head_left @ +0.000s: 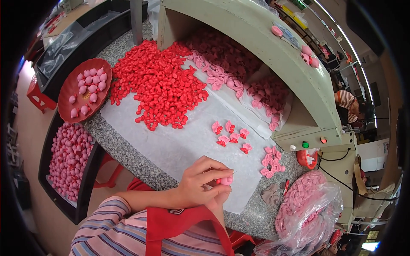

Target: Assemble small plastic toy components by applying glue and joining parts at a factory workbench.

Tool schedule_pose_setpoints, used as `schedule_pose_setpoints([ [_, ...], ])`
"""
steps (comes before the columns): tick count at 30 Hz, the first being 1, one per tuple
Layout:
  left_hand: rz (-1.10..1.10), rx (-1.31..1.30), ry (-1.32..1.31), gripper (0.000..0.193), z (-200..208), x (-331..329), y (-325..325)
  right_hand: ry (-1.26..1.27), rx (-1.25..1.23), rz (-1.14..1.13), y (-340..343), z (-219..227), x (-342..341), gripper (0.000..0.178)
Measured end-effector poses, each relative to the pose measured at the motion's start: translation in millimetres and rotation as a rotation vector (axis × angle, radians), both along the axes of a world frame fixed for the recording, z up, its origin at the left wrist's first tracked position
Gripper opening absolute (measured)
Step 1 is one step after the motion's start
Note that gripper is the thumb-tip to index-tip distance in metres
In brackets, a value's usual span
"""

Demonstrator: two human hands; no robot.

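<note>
My left hand point(201, 176) comes in from the left with its fingers closed in a pinch. Between the fingertips is a small pink and red piece point(225, 181), rounded at its pink end. Tucked beneath, my right hand point(220, 199) is curled against the same piece, its fingers mostly covered by the left hand. A thin point sticks up beside the piece, too fine to name. Just beyond the hands, several pink petal-like pieces with red bows point(234, 137) lie on white paper point(171, 149). Farther right sits a cluster of plain pink pieces point(272, 162).
A big heap of red bow-shaped pieces point(160, 81) covers the paper's far left. Pink pieces point(218, 77) spill from a pale metal housing point(256, 30). At left are a red dish point(66, 100) of pink balls and a black crate point(83, 187). A plastic bag point(307, 209) bulges at right.
</note>
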State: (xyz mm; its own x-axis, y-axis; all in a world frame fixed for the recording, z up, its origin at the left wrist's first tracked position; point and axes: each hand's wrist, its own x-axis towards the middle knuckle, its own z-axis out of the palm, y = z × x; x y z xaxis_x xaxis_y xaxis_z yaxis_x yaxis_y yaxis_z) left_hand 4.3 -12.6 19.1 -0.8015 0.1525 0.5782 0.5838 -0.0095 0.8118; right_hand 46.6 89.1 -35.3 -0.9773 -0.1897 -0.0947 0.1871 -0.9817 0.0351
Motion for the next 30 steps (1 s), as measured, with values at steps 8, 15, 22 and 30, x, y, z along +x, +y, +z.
schedule_pose_setpoints([
  [8,0.109,-0.096,0.052,0.041,0,0,0,-0.173,0.029,0.028,-4,-17,4,0.023],
  [15,0.106,-0.116,0.096,0.037,0,1,1,-0.308,0.055,0.04,-4,-25,10,0.023],
  [22,0.077,-0.107,0.047,0.028,6,2,-3,-0.275,0.092,0.074,-1,-53,20,0.024],
  [30,0.081,-0.02,-0.153,0.025,5,4,-3,0.07,0.014,-0.018,-14,8,6,0.032],
])
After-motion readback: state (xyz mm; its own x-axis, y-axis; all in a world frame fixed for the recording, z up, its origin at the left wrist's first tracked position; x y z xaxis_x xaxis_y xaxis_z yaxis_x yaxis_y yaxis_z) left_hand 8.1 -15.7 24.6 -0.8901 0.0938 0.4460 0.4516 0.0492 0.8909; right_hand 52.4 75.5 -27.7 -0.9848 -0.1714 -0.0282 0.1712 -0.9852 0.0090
